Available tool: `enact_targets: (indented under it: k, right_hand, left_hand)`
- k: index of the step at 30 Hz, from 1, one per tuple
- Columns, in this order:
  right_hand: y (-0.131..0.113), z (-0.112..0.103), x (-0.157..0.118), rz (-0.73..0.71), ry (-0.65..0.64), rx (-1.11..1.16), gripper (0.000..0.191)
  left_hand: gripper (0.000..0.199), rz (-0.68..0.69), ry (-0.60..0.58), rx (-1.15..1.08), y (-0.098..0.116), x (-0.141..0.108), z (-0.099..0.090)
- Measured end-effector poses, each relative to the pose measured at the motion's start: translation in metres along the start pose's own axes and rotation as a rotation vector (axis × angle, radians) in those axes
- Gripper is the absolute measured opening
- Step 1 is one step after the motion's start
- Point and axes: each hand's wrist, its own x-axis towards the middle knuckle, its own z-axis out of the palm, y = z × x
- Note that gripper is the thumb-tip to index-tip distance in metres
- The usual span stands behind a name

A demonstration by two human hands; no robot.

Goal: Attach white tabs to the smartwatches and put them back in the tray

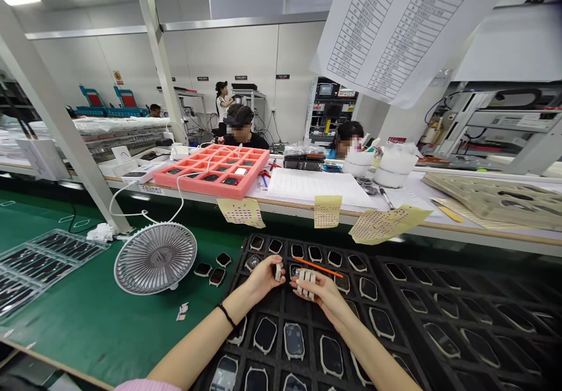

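Observation:
My right hand (pixel 322 291) is closed around several smartwatch bodies (pixel 306 284), stacked side by side with their pale edges facing me. Close to it, my left hand (pixel 261 280) pinches a single smartwatch body (pixel 278 271), also seen edge-on. Both hands are over a black foam tray (pixel 292 306) whose compartments hold strapless smartwatches with dark screens, such as this smartwatch (pixel 294 340). An orange stick (pixel 318 267) lies across the tray just beyond my right hand. Behind the hands, parts of the nearby compartments are hidden.
A second black tray (pixel 439 288) of watches stands at the right. On the green mat, a grey fan (pixel 156 256) and three loose watches (pixel 217 276) sit at the left. The shelf ahead bears a pink foam tray (pixel 246 189). Co-workers sit beyond it.

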Motion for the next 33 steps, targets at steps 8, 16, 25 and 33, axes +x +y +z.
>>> enact_targets:
  k: [8,16,25,33]
  right_hand:
    - [0.0052,0.0007,0.0012,0.003,0.017,-0.079,0.054]
    - [0.0086,0.0,0.0031,-0.055,0.048,-0.091,0.057]
    - [0.0103,-0.0032,0.0074,-0.138,0.089,-0.035,0.053]
    - [0.0081,-0.0015,0.0064,-0.12,0.111,-0.006,0.055]
  left_hand:
    - [0.014,-0.018,-0.023,-0.036,0.001,0.0023,-0.0017]
    - [0.015,0.079,-0.018,-0.04,-0.0002,-0.0009,-0.0016]
    - [0.015,0.09,-0.007,-0.023,-0.0008,0.0017,-0.0037]
    - [0.014,0.087,-0.002,-0.018,-0.0006,0.0001,-0.0028]
